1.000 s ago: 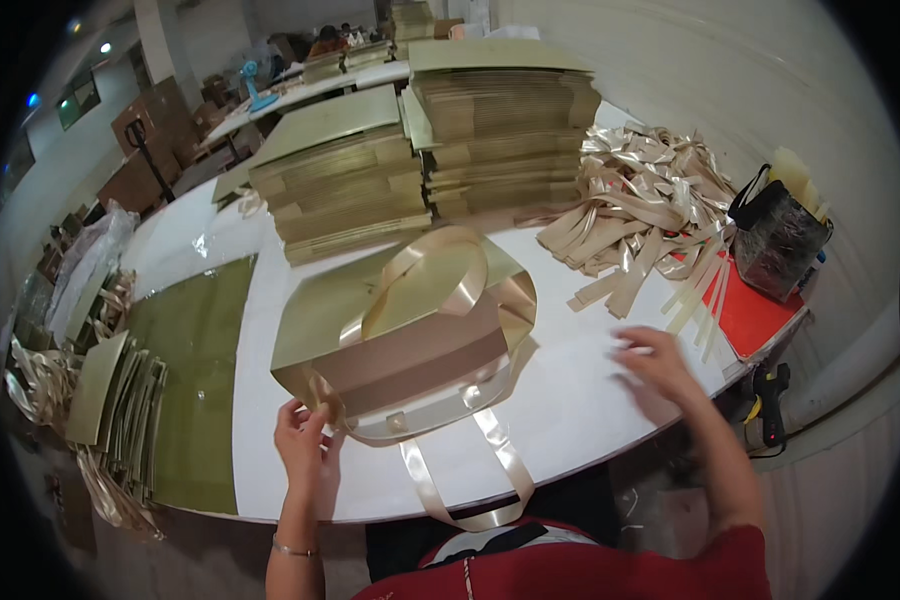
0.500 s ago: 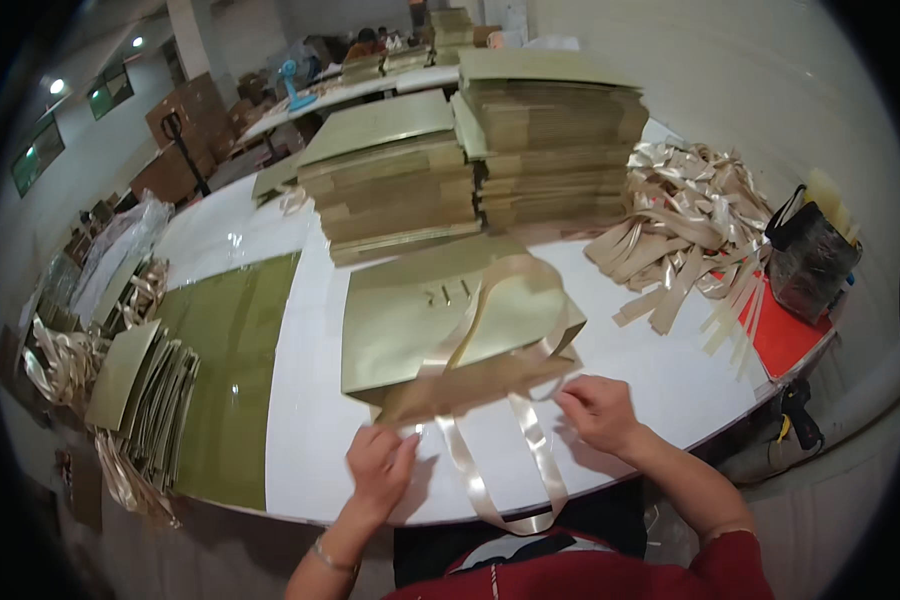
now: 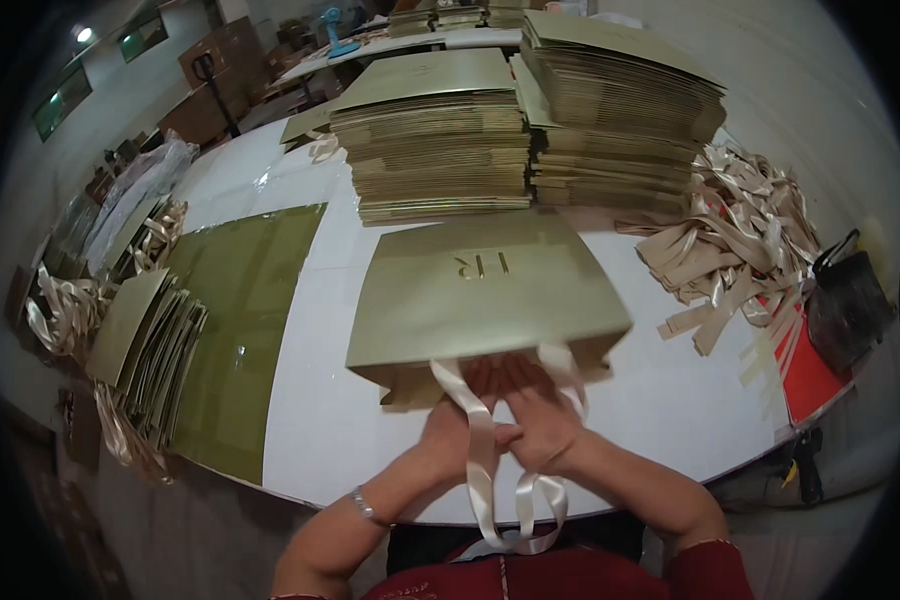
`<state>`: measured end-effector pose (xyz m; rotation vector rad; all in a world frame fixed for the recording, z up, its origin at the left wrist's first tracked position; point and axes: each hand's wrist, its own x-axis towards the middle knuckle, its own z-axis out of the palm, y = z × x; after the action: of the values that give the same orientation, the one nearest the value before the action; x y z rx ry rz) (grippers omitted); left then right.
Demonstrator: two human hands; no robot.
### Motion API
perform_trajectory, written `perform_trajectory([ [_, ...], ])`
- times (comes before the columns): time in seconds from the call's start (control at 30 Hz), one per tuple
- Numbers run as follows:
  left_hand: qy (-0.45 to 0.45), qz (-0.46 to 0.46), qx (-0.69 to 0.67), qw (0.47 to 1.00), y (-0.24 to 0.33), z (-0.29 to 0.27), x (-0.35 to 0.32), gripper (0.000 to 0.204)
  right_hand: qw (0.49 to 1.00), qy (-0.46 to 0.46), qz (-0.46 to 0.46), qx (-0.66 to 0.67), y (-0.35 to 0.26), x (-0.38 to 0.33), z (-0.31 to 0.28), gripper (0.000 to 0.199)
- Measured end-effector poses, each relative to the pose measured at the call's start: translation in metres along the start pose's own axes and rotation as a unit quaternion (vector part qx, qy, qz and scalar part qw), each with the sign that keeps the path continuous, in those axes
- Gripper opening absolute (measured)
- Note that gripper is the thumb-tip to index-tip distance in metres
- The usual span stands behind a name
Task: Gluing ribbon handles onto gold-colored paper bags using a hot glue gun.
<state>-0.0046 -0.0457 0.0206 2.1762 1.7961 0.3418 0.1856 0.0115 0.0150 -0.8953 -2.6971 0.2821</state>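
A pale gold-green paper gift bag (image 3: 490,305) lies on the table before me, its mouth toward me. Both my hands reach side by side into that mouth. My left hand (image 3: 457,425) and my right hand (image 3: 542,412) almost touch at the thumbs. Their fingers look stretched out and hold nothing that I can see; the fingertips are hidden under the bag's edge. A cream satin ribbon handle (image 3: 481,460) loops from the mouth, over my left hand and down past the table edge. More ribbon (image 3: 560,365) hangs by my right hand.
Two tall stacks of flat bags (image 3: 435,150) (image 3: 620,120) stand behind. At right are a heap of cut ribbons (image 3: 745,235), a red sheet (image 3: 815,375) and a dark container (image 3: 850,310). To the left lie a green board (image 3: 235,340) and finished-looking bags with ribbons (image 3: 135,330).
My hands have come together from either side of the bag and gone into its mouth. The upper ribbon loop has dropped off the bag's face toward me. The view has tipped downward.
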Motion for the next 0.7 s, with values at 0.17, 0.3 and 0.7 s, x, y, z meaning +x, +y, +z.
perform_trajectory([
  [0.17,0.113,-0.034,0.012,0.993,-0.024,0.004,-0.006,0.042,0.987,-0.03,0.14,0.076,0.023,-0.009,-0.013,0.054],
  [0.3,0.121,0.153,0.039,0.98,0.0,0.013,0.016,0.055,0.99,-0.038,0.039,0.13,0.014,0.001,0.002,0.047],
  [0.7,0.192,0.033,-0.216,0.957,-0.069,0.018,-0.062,0.022,0.934,0.152,0.1,0.307,0.053,-0.054,-0.016,0.035],
])
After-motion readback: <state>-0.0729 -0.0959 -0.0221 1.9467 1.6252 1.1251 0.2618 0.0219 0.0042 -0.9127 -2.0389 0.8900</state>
